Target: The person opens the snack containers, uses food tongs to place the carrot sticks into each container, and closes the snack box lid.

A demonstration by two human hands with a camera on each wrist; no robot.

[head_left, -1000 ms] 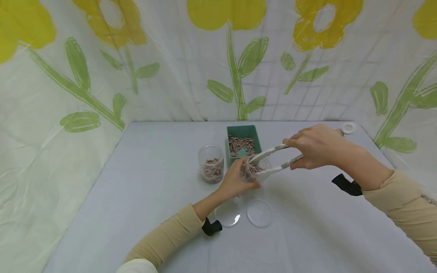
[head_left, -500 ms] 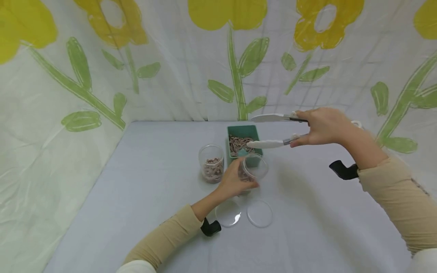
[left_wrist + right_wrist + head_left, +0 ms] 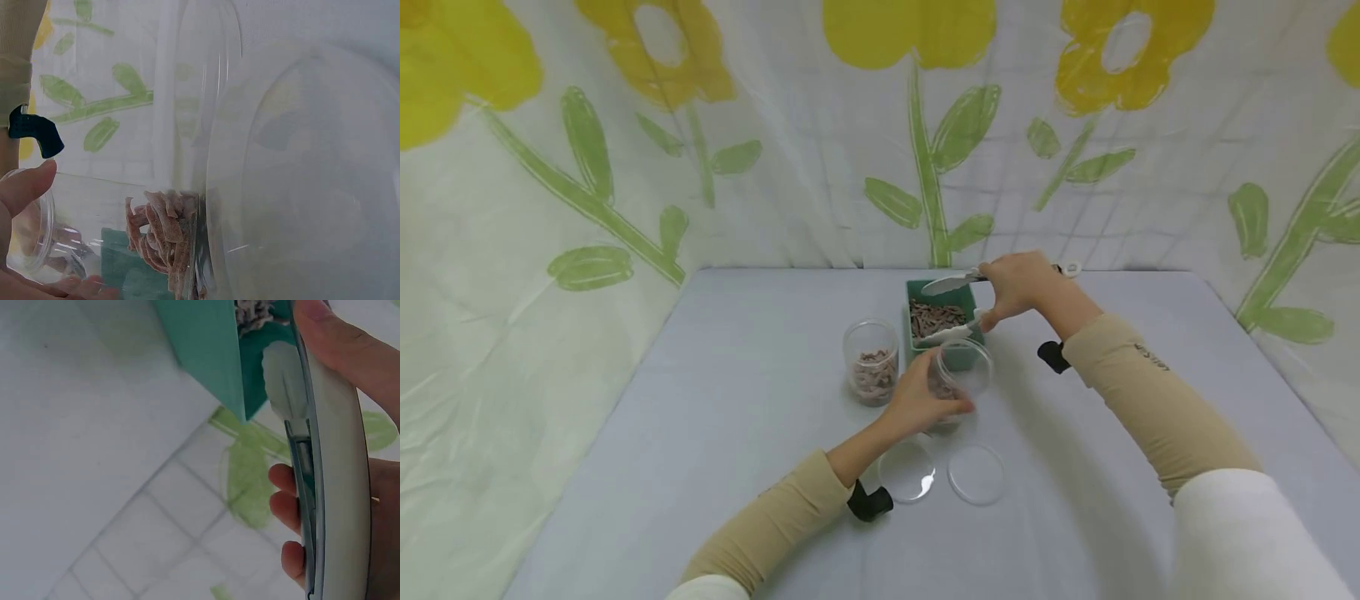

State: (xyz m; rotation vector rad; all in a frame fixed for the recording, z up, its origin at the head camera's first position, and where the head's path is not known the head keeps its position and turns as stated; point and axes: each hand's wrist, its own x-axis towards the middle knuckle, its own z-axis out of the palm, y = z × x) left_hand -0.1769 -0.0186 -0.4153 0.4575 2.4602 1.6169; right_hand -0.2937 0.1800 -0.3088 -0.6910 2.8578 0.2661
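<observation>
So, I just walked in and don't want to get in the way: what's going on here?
A person is working at a table. Their left grip holds a clear jar with some brown strips at its bottom. Their right grip holds white tongs, spread apart over a green box that also contains brown strips. A second jar, partly filled with strips, stands open to the left. Two clear lids lie on the table nearer the person.
</observation>
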